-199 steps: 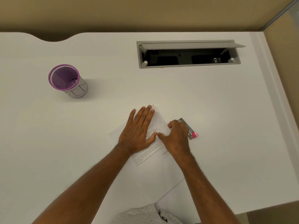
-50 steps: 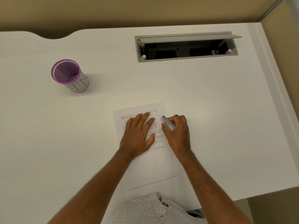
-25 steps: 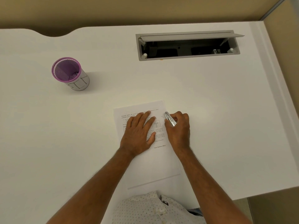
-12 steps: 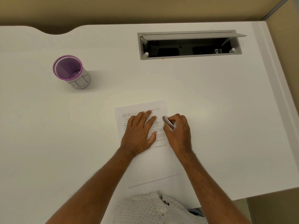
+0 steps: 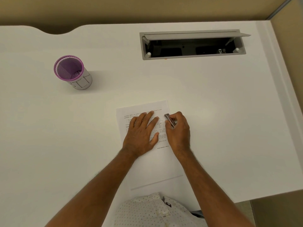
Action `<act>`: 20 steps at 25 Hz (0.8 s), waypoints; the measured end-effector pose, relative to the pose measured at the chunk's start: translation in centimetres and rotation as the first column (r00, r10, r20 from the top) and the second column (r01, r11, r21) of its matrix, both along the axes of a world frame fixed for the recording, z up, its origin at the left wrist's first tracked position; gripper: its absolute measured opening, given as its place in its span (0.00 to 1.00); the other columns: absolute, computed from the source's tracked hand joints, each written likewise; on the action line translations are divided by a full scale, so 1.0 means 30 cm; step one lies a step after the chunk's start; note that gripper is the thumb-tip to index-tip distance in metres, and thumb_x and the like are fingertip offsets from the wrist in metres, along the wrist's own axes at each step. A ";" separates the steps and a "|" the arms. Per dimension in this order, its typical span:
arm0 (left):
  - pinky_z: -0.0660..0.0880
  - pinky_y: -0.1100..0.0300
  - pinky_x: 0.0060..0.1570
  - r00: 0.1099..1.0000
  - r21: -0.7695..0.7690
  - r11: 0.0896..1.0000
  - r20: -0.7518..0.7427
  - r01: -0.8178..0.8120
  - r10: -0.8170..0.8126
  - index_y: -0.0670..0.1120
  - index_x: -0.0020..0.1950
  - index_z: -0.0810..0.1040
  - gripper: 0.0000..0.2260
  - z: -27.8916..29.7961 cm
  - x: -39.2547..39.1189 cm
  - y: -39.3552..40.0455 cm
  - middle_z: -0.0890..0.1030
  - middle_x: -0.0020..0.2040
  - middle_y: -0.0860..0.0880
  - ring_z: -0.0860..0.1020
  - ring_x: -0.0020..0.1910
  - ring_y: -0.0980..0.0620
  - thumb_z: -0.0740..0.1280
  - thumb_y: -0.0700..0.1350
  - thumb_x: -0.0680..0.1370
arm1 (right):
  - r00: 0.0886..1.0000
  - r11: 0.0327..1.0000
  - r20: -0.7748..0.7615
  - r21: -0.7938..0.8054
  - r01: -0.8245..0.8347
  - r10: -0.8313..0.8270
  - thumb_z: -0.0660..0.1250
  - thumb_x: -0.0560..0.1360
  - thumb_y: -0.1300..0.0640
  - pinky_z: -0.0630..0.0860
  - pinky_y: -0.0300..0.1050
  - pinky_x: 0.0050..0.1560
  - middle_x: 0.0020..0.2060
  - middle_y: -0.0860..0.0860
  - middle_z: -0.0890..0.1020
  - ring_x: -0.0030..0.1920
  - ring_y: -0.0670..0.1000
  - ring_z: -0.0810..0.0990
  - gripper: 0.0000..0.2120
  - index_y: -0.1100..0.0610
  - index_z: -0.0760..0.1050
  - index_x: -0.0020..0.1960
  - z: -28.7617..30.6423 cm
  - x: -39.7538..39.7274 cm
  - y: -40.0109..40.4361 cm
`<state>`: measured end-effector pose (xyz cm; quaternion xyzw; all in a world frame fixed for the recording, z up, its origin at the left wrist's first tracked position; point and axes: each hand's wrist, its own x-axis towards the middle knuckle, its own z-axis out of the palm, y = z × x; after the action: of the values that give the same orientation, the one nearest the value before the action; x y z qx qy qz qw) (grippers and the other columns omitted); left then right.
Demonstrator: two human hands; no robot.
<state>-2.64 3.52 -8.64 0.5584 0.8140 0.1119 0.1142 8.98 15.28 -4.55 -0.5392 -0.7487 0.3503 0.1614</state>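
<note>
Stapler [image 5: 169, 120] held at the right edge of the paper [image 5: 157, 164].
The silver stapler was gripped in the curled fingers of the right hand [image 5: 178, 130], near the sheet's top corner. The paper was pressed flat on the white desk [image 5: 221, 120] by the left hand [image 5: 141, 133], fingers straight. A purple mesh cup [image 5: 72, 72] was noted well apart, far left.

**White desk: paper and cup on top**

White desk [image 5: 213, 112] has a scooped cut-out in its far left edge. A grey cable hatch [image 5: 193, 56] is set in the far right, lid propped open. A printed sheet [image 5: 155, 163] lies flat at near middle, slightly skewed. A purple-rimmed mesh cup [image 5: 73, 72] stands upright far left, well apart from the sheet.
</note>
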 end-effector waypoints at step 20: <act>0.58 0.43 0.77 1.000 0.023 1.000 0.009 0.000 0.000 0.50 0.79 0.68 0.28 -0.001 -0.001 -0.002 0.65 0.82 0.47 0.64 0.79 0.43 0.60 0.60 0.81 | 0.977 0.910 -0.114 -0.398 0.121 -0.180 0.75 0.71 0.49 0.76 0.38 0.37 0.46 0.47 0.83 0.41 0.45 0.79 0.10 0.49 0.78 0.49 0.022 0.108 0.125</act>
<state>-2.69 3.46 -8.68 0.5591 0.8122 0.1238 0.1115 12.22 19.03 -3.90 -0.5890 -0.6064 0.5173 0.1330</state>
